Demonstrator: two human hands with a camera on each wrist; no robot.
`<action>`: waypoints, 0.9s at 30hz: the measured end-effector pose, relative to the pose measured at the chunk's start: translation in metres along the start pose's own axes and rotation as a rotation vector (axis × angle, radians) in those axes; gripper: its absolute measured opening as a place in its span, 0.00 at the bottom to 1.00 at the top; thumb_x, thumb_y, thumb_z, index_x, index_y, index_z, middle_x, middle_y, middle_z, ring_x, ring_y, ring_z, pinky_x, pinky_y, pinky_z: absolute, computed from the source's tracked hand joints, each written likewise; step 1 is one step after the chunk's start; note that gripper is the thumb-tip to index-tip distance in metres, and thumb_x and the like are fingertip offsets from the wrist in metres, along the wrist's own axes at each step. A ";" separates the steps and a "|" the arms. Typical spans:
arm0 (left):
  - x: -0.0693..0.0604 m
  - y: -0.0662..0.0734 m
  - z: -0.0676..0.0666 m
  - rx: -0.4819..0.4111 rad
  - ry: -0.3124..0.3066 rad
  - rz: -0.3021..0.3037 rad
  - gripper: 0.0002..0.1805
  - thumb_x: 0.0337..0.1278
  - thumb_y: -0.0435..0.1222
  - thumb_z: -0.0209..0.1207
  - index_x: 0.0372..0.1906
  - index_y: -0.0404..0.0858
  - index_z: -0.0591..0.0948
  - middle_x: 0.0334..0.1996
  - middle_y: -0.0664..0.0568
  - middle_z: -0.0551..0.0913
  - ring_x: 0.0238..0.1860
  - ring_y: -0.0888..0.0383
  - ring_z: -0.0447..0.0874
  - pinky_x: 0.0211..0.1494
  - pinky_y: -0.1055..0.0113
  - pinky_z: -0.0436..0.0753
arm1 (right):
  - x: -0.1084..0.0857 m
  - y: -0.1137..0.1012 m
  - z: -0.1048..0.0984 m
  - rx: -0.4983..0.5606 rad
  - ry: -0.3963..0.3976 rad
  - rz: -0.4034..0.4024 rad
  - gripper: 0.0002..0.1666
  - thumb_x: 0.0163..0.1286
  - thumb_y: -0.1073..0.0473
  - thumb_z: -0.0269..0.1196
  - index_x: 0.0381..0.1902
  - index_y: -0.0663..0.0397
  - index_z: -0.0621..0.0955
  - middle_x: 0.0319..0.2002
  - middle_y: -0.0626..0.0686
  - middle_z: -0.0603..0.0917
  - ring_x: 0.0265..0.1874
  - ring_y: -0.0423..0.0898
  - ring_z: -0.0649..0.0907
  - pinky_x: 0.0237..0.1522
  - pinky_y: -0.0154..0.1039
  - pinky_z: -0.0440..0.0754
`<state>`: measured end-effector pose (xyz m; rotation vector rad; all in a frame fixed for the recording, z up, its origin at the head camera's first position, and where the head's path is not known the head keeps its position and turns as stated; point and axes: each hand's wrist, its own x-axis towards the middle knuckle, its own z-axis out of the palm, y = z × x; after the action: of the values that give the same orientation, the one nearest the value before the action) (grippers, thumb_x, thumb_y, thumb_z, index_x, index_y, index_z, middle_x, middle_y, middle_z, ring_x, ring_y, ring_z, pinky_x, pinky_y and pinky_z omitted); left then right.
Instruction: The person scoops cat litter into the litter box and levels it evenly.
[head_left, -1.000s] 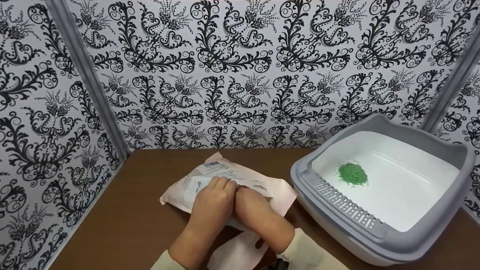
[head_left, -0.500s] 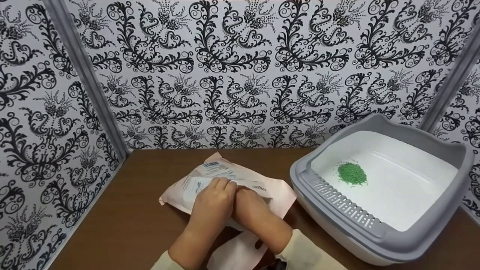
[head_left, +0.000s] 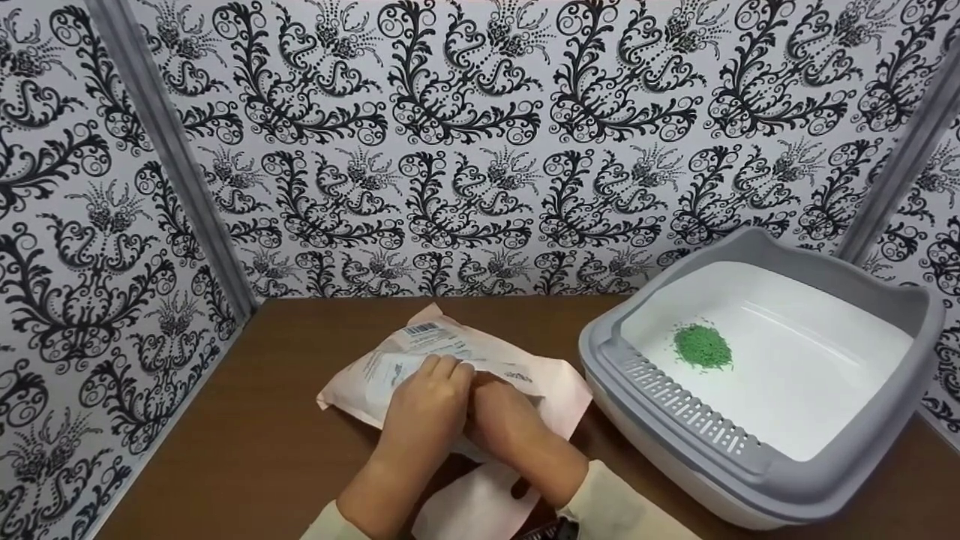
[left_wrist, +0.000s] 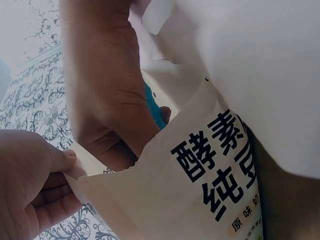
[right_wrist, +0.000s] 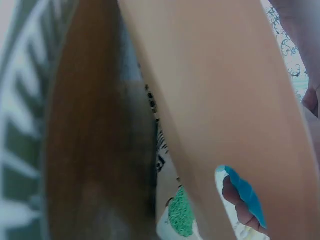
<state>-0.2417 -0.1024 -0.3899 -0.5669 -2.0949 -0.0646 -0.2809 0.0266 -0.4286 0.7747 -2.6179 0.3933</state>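
Brown tabletop (head_left: pixel 277 420); my left hand (head_left: pixel 429 397) pinches bag (head_left: pixel 480 349) by rim, likely bracing mouth for right hand (head_left: pixel 510 420) inside; cannot tell if those fingers grip.

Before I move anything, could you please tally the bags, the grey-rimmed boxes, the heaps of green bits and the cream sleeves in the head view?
Bag: 1
Grey-rimmed box: 1
Heap of green bits: 1
Cream sleeves: 2
Total: 5
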 end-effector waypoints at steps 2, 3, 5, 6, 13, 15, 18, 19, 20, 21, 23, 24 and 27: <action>0.000 0.000 0.000 -0.004 0.000 -0.003 0.10 0.50 0.25 0.70 0.28 0.38 0.79 0.27 0.50 0.79 0.31 0.56 0.79 0.31 0.67 0.84 | -0.001 0.003 0.002 0.017 -0.004 -0.022 0.08 0.60 0.55 0.70 0.28 0.54 0.85 0.28 0.52 0.88 0.29 0.50 0.86 0.33 0.44 0.85; 0.000 0.000 0.000 -0.004 0.001 -0.004 0.10 0.50 0.25 0.70 0.28 0.38 0.79 0.27 0.50 0.79 0.31 0.56 0.79 0.31 0.67 0.84 | -0.002 0.005 0.002 0.024 -0.005 -0.036 0.09 0.60 0.55 0.70 0.28 0.54 0.85 0.28 0.52 0.88 0.28 0.50 0.86 0.33 0.44 0.84; 0.000 0.001 0.000 -0.006 0.004 -0.003 0.10 0.49 0.25 0.70 0.28 0.38 0.79 0.27 0.50 0.79 0.31 0.56 0.79 0.31 0.67 0.84 | -0.004 0.008 0.004 0.041 -0.016 -0.055 0.08 0.62 0.54 0.71 0.30 0.53 0.86 0.29 0.51 0.89 0.29 0.50 0.86 0.34 0.44 0.85; 0.000 0.000 0.000 -0.007 0.005 -0.003 0.10 0.49 0.25 0.70 0.28 0.38 0.79 0.27 0.50 0.79 0.32 0.55 0.79 0.31 0.66 0.84 | -0.005 0.010 0.005 0.049 -0.021 -0.059 0.08 0.62 0.53 0.71 0.33 0.52 0.87 0.31 0.51 0.89 0.30 0.50 0.87 0.34 0.44 0.85; -0.001 -0.001 0.002 -0.010 0.005 0.000 0.11 0.46 0.24 0.71 0.29 0.39 0.80 0.27 0.51 0.79 0.31 0.55 0.80 0.30 0.66 0.84 | -0.010 0.016 0.010 0.107 -0.041 -0.055 0.15 0.59 0.55 0.74 0.44 0.50 0.87 0.39 0.50 0.89 0.36 0.49 0.88 0.39 0.45 0.87; -0.001 -0.001 0.003 -0.001 0.011 0.002 0.12 0.45 0.24 0.71 0.29 0.39 0.80 0.27 0.51 0.79 0.31 0.56 0.80 0.30 0.66 0.84 | -0.010 0.016 0.011 0.115 -0.050 -0.046 0.15 0.59 0.54 0.74 0.43 0.50 0.87 0.38 0.51 0.89 0.35 0.49 0.87 0.38 0.45 0.86; -0.001 -0.001 0.004 0.016 0.022 0.006 0.12 0.44 0.25 0.72 0.29 0.40 0.80 0.26 0.51 0.78 0.31 0.56 0.80 0.29 0.67 0.84 | -0.010 0.016 0.011 0.113 -0.057 -0.041 0.15 0.59 0.53 0.75 0.42 0.50 0.87 0.36 0.51 0.89 0.34 0.49 0.87 0.37 0.45 0.86; -0.002 -0.001 0.004 0.016 0.025 0.006 0.12 0.43 0.25 0.72 0.29 0.40 0.80 0.26 0.51 0.78 0.31 0.56 0.80 0.29 0.67 0.84 | -0.010 0.016 0.011 0.105 -0.053 -0.043 0.14 0.59 0.53 0.75 0.41 0.50 0.87 0.35 0.51 0.89 0.33 0.49 0.87 0.36 0.45 0.86; -0.002 -0.001 0.005 0.016 0.025 0.006 0.12 0.43 0.25 0.72 0.28 0.40 0.79 0.26 0.51 0.78 0.31 0.56 0.80 0.29 0.66 0.84 | -0.010 0.016 0.012 0.097 -0.047 -0.048 0.13 0.58 0.53 0.75 0.40 0.50 0.86 0.35 0.50 0.89 0.32 0.49 0.87 0.36 0.45 0.86; -0.002 -0.001 0.005 0.014 0.024 0.005 0.12 0.43 0.25 0.72 0.28 0.40 0.79 0.26 0.51 0.78 0.31 0.56 0.80 0.29 0.66 0.84 | -0.010 0.016 0.012 0.093 -0.042 -0.051 0.13 0.58 0.54 0.75 0.39 0.49 0.86 0.34 0.50 0.89 0.32 0.49 0.87 0.35 0.45 0.86; -0.002 -0.001 0.005 0.009 0.024 0.003 0.12 0.43 0.25 0.71 0.28 0.40 0.79 0.26 0.51 0.78 0.31 0.56 0.80 0.29 0.66 0.84 | -0.010 0.017 0.013 0.092 -0.030 -0.063 0.13 0.57 0.54 0.75 0.39 0.50 0.86 0.34 0.50 0.89 0.32 0.49 0.87 0.36 0.45 0.86; -0.002 -0.001 0.005 0.007 0.022 0.003 0.12 0.43 0.24 0.71 0.29 0.40 0.80 0.26 0.51 0.78 0.31 0.55 0.80 0.29 0.66 0.84 | -0.010 0.017 0.013 0.096 -0.025 -0.067 0.14 0.57 0.54 0.75 0.40 0.50 0.87 0.35 0.50 0.89 0.32 0.49 0.87 0.36 0.45 0.86; -0.002 -0.001 0.005 -0.002 0.017 0.001 0.12 0.43 0.24 0.71 0.29 0.39 0.80 0.26 0.51 0.78 0.31 0.55 0.80 0.29 0.65 0.84 | -0.011 0.017 0.014 0.109 -0.011 -0.079 0.15 0.56 0.54 0.76 0.40 0.51 0.87 0.35 0.51 0.89 0.32 0.49 0.87 0.37 0.45 0.86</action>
<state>-0.2451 -0.1031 -0.3938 -0.5668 -2.0781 -0.0712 -0.2862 0.0401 -0.4484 0.9143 -2.5838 0.5138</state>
